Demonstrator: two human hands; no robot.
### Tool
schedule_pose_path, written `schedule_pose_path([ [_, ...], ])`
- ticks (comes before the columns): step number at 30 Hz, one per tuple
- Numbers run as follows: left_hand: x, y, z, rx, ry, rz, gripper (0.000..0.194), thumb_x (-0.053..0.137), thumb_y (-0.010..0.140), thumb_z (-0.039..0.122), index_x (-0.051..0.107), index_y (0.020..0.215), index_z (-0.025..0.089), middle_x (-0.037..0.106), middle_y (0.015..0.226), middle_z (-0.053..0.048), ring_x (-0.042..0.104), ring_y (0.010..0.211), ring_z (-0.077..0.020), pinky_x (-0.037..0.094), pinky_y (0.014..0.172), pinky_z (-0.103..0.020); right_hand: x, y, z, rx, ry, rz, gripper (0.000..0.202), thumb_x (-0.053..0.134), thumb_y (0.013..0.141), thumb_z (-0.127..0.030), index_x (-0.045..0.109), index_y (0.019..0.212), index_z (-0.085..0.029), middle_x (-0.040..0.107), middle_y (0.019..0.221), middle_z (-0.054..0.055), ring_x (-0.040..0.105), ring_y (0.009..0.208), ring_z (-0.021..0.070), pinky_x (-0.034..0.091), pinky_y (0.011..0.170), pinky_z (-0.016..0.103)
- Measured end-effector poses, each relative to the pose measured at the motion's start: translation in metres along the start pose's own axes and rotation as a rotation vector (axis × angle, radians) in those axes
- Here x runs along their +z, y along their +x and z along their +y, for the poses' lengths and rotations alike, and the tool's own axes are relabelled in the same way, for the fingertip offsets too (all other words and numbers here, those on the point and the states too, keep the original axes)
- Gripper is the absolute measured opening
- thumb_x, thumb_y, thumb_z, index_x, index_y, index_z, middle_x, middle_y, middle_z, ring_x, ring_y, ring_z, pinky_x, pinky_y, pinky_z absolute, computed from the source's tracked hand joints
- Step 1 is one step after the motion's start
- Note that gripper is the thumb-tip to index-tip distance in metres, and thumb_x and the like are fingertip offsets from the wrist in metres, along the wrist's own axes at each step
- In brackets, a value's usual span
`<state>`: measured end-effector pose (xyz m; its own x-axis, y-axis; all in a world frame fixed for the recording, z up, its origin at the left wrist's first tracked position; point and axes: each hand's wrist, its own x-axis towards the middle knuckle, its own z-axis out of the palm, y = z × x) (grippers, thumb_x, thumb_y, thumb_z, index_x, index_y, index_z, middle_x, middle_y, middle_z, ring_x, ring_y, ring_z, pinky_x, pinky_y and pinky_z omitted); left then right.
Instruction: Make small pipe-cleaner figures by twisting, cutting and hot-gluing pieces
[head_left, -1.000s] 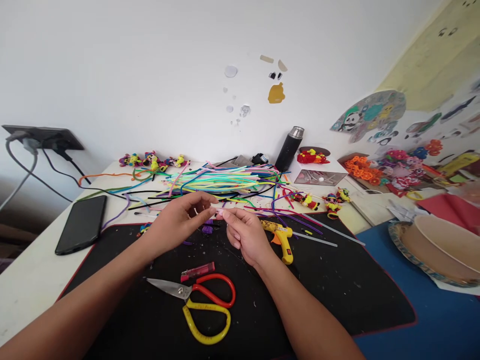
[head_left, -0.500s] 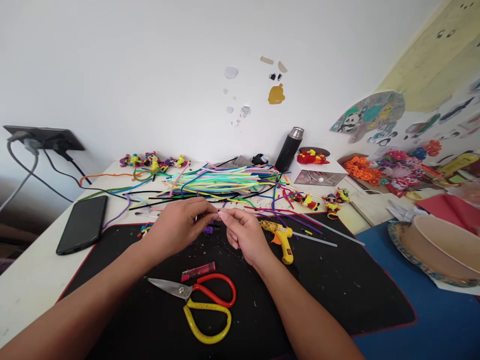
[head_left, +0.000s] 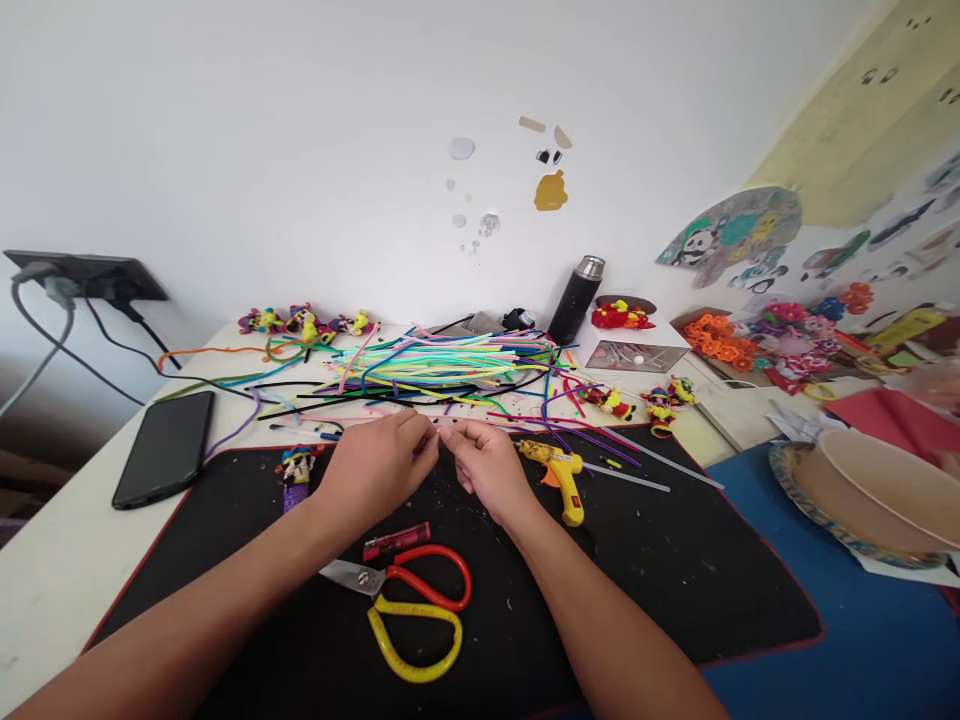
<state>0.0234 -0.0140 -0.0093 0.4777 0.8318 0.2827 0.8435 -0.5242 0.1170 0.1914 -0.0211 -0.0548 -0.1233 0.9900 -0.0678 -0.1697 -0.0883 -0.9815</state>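
Observation:
Above the far part of the black mat, my left hand has its fingers pinched together. My right hand faces it, thumb and forefinger closed, the fingertips of both nearly touching. Whatever lies between the fingertips is too small to make out. Scissors with one red and one yellow handle lie below the hands, beside a red lighter. A yellow glue gun rests just right of my right hand. A small figure with a purple body lies left of my left hand.
Coloured pipe cleaners are heaped along the wall. A phone lies at the left. Behind are a black flask and a box. Small figures stand at the right, near a large bowl.
My left hand has shifted slightly lower and its wrist covers more of the scissors' blades. More of the purple-bodied figure shows. The view has moved a little.

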Motion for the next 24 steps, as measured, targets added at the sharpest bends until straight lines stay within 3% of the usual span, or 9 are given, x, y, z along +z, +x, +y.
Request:
schedule_pose_path([
  [7,-0.019,0.002,-0.015,-0.018,-0.312,-0.122,0.031,0.052,0.104,0.041,0.077,0.102,0.023,0.081,0.098,-0.005,0.074,0.088,-0.0249,0.047,0.075,-0.033,0.000,-0.002,-0.005,-0.028,0.045,-0.042,0.041,0.075,0.086,-0.058,0.067,0.083,-0.018,0.038,0.047,-0.013,0.031,0.035,0.0061,0.026,0.033,0.019],
  [17,-0.027,0.005,-0.017,-0.114,-0.261,-0.182,0.028,0.055,0.100,0.042,0.077,0.095,0.025,0.081,0.090,-0.003,0.072,0.081,-0.0240,0.041,0.067,-0.031,0.003,-0.004,-0.005,-0.025,0.046,-0.038,0.038,0.075,0.087,-0.056,0.067,0.084,-0.019,0.038,0.048,-0.013,0.033,0.034,0.0061,0.025,0.033,0.020],
  [24,-0.026,0.003,-0.006,-0.084,-0.161,-0.155,0.029,0.051,0.101,0.035,0.070,0.084,0.022,0.077,0.081,-0.005,0.070,0.073,-0.0237,0.035,0.062,-0.031,0.004,-0.003,-0.004,-0.057,-0.012,-0.011,0.039,0.072,0.088,-0.057,0.064,0.079,-0.020,0.041,0.045,-0.012,0.034,0.033,0.0069,0.023,0.033,0.021],
])
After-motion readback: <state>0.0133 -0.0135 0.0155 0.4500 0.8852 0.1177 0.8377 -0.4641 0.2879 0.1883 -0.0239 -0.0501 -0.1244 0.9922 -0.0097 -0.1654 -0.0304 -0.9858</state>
